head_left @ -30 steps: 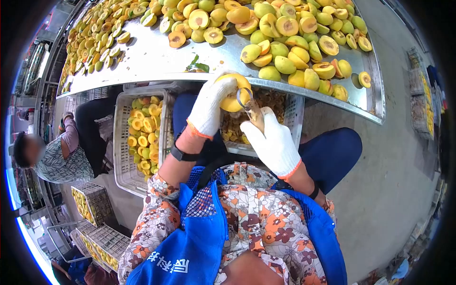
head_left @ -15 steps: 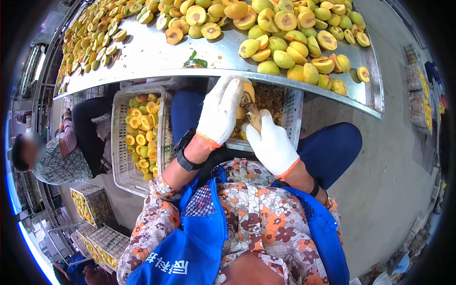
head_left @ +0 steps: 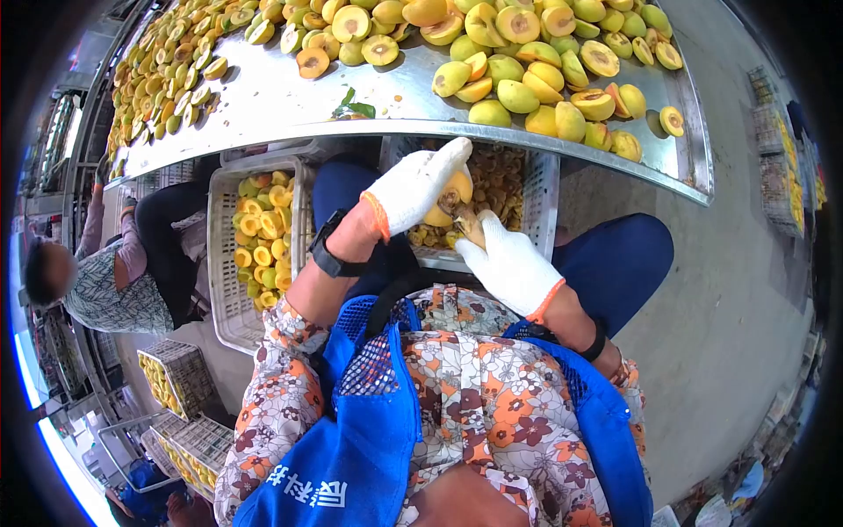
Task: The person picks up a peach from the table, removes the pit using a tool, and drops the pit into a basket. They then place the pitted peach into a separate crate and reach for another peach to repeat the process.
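- Metal table (head_left: pixel 263 132), bearing heaped fruit halves (head_left: pixel 516 98), overlapping beyond counting; one.
- Seated person (head_left: pixel 114 294) at far left; one.
- Near crates, two: left crate (head_left: pixel 221 285) with hollowed halves; centre crate (head_left: pixel 544 202), under the hands, with small scraps.
- Gloved hands, two. Left hand (head_left: pixel 411 189): fingers extended, fruit half pressed between thumb side and palm, thumb partly hidden; best kept firm, clear of the tool's end. Right hand (head_left: pixel 514 268): fingers narrow, closed round the handle; best turned in short, shallow strokes.
- Wooden-handled tool (head_left: pixel 471 230), one; working end at the fruit's centre, partly hidden.
- Fruit half (head_left: pixel 436 213), one; above the centre crate, just below the table edge.
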### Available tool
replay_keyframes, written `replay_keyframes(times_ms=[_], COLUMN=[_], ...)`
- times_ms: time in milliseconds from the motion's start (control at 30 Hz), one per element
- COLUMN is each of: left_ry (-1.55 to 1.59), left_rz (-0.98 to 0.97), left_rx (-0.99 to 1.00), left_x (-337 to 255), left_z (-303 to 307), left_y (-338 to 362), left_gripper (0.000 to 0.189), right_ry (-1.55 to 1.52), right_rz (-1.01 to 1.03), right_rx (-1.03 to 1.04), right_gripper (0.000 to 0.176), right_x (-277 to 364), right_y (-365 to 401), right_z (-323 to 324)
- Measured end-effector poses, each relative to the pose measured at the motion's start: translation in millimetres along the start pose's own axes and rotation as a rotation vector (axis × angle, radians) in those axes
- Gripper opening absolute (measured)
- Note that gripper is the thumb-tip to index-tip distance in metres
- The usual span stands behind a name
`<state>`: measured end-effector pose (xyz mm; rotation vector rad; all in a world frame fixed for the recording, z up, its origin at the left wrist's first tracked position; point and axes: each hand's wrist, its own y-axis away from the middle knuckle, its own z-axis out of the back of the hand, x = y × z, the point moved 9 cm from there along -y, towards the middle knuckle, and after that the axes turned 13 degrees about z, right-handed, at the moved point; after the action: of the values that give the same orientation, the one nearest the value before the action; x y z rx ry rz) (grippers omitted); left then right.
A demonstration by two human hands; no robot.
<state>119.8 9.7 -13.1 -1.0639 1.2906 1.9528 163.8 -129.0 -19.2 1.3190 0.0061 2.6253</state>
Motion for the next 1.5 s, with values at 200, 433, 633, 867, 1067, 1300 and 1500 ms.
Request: replay_keyframes(times_ms=[200,433,633,867,1067,1300,1500], left_ry=[0.506,0.137,0.363,0.274,0.226,0.218,0.144], left_rz=[-0.089,-0.182,-0.397,-0.269,-0.317,-0.321,-0.076], left_rx=[-0.157,-0.149,-0.293,-0.285,-0.282,-0.340,0.079], left_x=[-3.0,-5.5,-12.4,-5.2,-2.1,-4.1,2.7], left_z=[-9.2,-0.7,-3.3,-0.1,1.5,4.1,-8.4], left_y=[10.7,12.3,17.1,15.5,14.7,22.1,-2.7], left_gripper=[0.050,0.049,0.049,0.041,0.041,0.036,0.048], right_ry=[-0.253,-0.623,-0.579,-1.473,-1.589,-1.559,-1.567], right_rz=[-0.080,-0.110,0.108,-0.345,-0.347,-0.393,-0.431], right_rx=[-0.169,-0.016,-0.145,0.056,0.161,0.176,0.092], right_gripper=[0.046,0.044,0.035,0.013,0.012,0.013,0.015], right_x=[-12.5,-6.1,-6.9,10.6,12.5,9.6,20.1], right_y=[-2.3,3.4,-4.0,12.8,14.5,15.3,14.2], right_z=[16.6,-16.1,-14.6,-41.9,-55.6,-58.3,-50.4])
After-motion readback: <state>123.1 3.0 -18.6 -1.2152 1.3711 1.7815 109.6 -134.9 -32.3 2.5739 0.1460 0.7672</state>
